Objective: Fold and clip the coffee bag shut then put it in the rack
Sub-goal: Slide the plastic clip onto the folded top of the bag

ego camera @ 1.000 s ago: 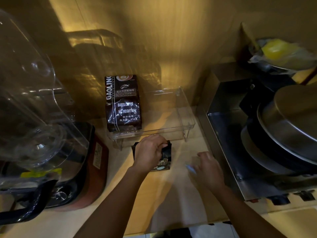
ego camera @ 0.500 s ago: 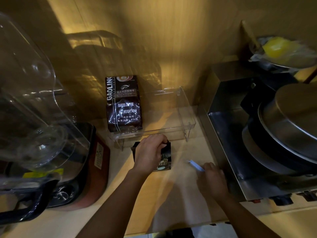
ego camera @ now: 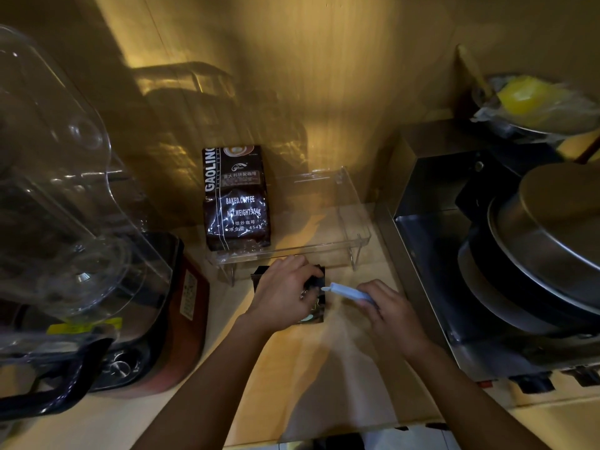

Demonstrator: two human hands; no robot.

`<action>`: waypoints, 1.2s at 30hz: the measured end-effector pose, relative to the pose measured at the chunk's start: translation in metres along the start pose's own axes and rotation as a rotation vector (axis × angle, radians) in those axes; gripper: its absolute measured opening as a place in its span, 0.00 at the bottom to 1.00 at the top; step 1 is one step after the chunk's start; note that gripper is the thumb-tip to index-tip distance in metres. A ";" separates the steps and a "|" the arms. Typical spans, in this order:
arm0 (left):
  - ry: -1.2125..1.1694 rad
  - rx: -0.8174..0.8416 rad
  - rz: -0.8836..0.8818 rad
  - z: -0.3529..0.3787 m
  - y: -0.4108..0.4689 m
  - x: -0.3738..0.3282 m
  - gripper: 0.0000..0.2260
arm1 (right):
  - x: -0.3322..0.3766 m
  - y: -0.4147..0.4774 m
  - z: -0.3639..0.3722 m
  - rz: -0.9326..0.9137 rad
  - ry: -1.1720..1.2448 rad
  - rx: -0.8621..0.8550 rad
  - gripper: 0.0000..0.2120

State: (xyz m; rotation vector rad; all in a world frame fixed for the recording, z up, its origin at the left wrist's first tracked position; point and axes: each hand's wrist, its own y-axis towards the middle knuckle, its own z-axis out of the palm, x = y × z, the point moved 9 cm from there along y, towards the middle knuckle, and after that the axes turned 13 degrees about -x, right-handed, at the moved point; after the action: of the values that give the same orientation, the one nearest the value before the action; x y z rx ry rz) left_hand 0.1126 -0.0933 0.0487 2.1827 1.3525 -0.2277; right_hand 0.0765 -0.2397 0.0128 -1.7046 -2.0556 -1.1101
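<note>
A small black coffee bag lies on the wooden counter just in front of the clear acrylic rack. My left hand covers most of it and grips its folded top edge. My right hand holds a pale blue clip, whose tip points left and nearly touches the bag's top by my left fingers. A large dark coffee bag stands upright in the left part of the rack.
A blender with a clear jug and dark red base fills the left side. A steel cooker with a metal lid stands to the right. A bowl holding something yellow sits at the back right.
My right hand picked up the blue clip from the counter and carried it left to the bag's top. My left hand stayed on the small bag.
</note>
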 end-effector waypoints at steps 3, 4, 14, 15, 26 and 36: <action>-0.004 0.031 0.042 0.003 -0.001 -0.001 0.13 | 0.012 0.006 -0.001 -0.055 0.022 0.005 0.07; -0.006 0.037 0.050 0.003 -0.001 -0.001 0.13 | 0.016 0.008 0.000 -0.072 0.019 0.009 0.08; -0.017 0.072 0.108 0.005 0.000 -0.003 0.07 | 0.028 0.014 0.007 -0.166 -0.043 0.019 0.11; -0.026 0.085 0.103 0.005 0.000 -0.002 0.07 | 0.027 0.013 0.008 -0.164 -0.023 0.023 0.12; -0.143 0.135 -0.001 0.007 0.004 0.011 0.08 | 0.030 0.011 0.001 -0.195 0.029 -0.025 0.12; -0.203 0.148 -0.034 0.006 0.009 0.014 0.08 | 0.029 0.009 0.000 -0.164 0.060 0.016 0.06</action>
State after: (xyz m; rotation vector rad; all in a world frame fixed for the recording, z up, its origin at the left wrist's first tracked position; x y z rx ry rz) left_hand 0.1282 -0.0892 0.0412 2.1885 1.2942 -0.5623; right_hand 0.0765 -0.2188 0.0343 -1.4981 -2.1929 -1.1749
